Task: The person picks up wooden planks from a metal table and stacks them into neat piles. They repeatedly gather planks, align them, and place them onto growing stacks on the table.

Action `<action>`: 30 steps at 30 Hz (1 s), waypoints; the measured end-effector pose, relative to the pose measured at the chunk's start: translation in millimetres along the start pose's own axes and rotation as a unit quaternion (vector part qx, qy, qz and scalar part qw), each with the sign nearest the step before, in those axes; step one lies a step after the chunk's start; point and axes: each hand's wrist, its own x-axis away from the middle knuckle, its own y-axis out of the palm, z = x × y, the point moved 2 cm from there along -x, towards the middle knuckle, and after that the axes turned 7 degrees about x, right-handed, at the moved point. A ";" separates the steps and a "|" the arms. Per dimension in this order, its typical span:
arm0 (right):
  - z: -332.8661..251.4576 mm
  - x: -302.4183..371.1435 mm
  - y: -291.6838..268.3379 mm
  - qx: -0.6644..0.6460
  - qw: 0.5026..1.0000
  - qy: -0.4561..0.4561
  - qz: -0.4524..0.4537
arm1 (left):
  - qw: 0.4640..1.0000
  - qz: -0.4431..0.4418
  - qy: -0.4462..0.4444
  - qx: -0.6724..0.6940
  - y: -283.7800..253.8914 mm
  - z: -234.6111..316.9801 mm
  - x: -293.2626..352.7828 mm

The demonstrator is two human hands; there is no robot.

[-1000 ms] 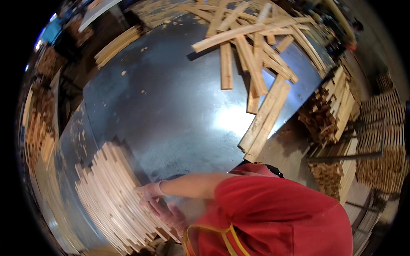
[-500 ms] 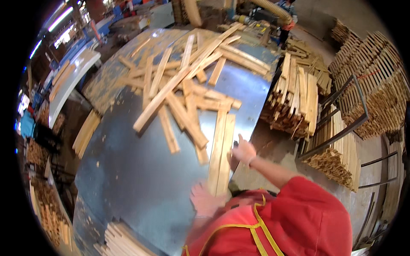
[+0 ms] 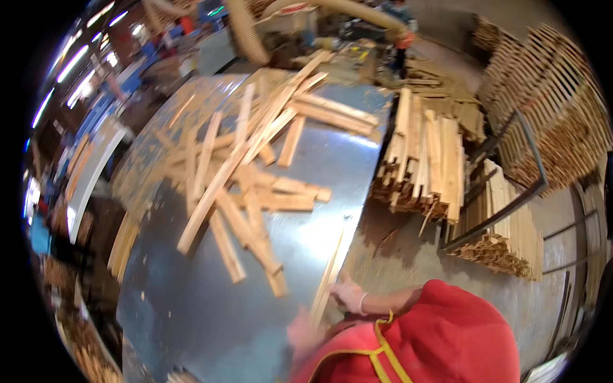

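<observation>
A narrow pale wooden strip (image 3: pixel 329 271) runs along the right edge of the metal table (image 3: pixel 211 306), close to my body. My gloved right hand (image 3: pixel 349 296) is at this strip's outer side, with its fingers closed against it. On the strip's other side, low over the table, is my left hand (image 3: pixel 305 330); motion smears its fingers, so its grip is unclear. Beyond both hands lies a loose, crisscrossed pile of wooden strips (image 3: pixel 249 185), one long strip (image 3: pixel 214 198) slanting across its top.
Stacked strips (image 3: pixel 424 153) stand right of the table, beside a dark metal rack (image 3: pixel 533 150) and tall wood stacks (image 3: pixel 549 96). Sawdust covers the table's far end. A ribbed hose (image 3: pixel 246 32) hangs beyond it. Another person (image 3: pixel 402 38) stands at the far back.
Two strips lay flat side by side before; now a narrower shape shows there. My right hand has gone from a stretched forefinger to closing at the strip's side. The view has shifted.
</observation>
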 end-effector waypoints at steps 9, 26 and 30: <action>-14.1 16.5 -35.7 0.025 0.989 -0.131 -0.063 | 0.959 0.060 -0.241 0.135 -11.8 -81.8 88.5; -111.9 -42.2 -13.1 0.163 0.967 -0.175 -0.083 | 0.768 0.232 -0.587 -0.106 -23.0 -332.9 257.7; -199.0 -120.3 -24.8 0.215 0.942 -0.257 0.004 | 0.862 0.403 -0.287 -0.113 -100.9 -288.7 109.0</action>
